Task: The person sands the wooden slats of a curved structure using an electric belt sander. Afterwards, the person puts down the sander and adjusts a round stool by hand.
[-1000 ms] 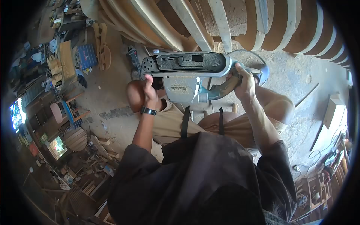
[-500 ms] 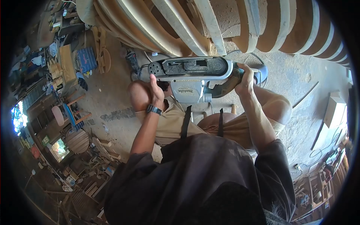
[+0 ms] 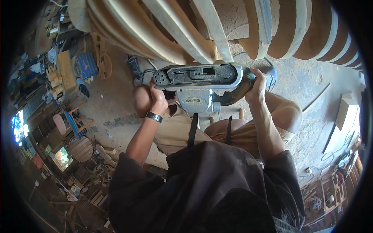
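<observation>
A grey and black belt sander (image 3: 196,100) spans the space between my two hands, over my bent knees. My left hand (image 3: 158,99) grips its front end, below the round black knob with holes. My right hand (image 3: 256,86) is wrapped round the rear handle, with the thumb on top. Just beyond the sander's upper edge stand curved wooden slats (image 3: 221,37); whether the sander touches them I cannot tell.
A blue case (image 3: 87,65), wood blocks and a small stool (image 3: 74,119) lie to the left. Another power tool (image 3: 135,69) rests on the floor near the slats. A white box-like piece (image 3: 347,113) and cables are at the right.
The sander has moved a little down and right in view since the first frame. My left hand has shifted round the front end, its thumb no longer pointing up. The slats sit lower in view.
</observation>
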Available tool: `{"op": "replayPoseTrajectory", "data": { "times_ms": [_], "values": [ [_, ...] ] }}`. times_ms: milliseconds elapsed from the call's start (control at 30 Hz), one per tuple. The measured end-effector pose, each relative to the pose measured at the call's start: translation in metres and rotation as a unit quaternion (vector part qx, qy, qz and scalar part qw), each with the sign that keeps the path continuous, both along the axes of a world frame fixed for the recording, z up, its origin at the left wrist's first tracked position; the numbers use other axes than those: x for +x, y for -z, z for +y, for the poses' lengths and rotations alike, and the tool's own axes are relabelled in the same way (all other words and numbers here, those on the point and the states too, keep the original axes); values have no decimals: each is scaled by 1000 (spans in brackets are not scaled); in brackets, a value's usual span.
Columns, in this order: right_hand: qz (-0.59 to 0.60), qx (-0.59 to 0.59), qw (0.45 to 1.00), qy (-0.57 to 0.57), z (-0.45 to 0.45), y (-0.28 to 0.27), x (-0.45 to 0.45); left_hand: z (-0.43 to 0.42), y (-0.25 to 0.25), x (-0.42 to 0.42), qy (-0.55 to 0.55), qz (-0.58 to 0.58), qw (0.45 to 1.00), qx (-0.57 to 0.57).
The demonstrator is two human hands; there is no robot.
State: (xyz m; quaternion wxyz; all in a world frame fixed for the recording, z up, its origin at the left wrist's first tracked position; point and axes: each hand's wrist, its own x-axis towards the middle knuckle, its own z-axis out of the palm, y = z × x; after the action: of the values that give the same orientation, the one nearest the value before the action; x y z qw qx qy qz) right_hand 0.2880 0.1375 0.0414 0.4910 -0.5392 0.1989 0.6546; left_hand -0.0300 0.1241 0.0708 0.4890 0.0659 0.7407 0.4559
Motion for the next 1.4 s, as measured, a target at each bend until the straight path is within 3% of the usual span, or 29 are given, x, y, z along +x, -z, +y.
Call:
{"op": "replayPoseTrajectory", "data": {
  "times_ms": [467, 900, 967, 1067, 1400],
  "values": [
    [7, -8, 1000, 7, 9, 26, -6, -10, 50, -15, -3, -3, 1000, 13],
    [-61, 45, 997, -1, 10, -24, 4, -15, 38, -6, -11, -10, 999, 34],
    [-36, 52, 998, -6, 7, -21, 11, -13, 23, 4, 25, 60, 997, 36],
    [-74, 28, 997, -5, 10, -30, 5, -12, 25, 4, 32, 65, 997, 35],
    [-18, -9, 1000, -5, 7, 20, 3, -12, 52, -11, -6, 33, 999, 12]
  ]
}}
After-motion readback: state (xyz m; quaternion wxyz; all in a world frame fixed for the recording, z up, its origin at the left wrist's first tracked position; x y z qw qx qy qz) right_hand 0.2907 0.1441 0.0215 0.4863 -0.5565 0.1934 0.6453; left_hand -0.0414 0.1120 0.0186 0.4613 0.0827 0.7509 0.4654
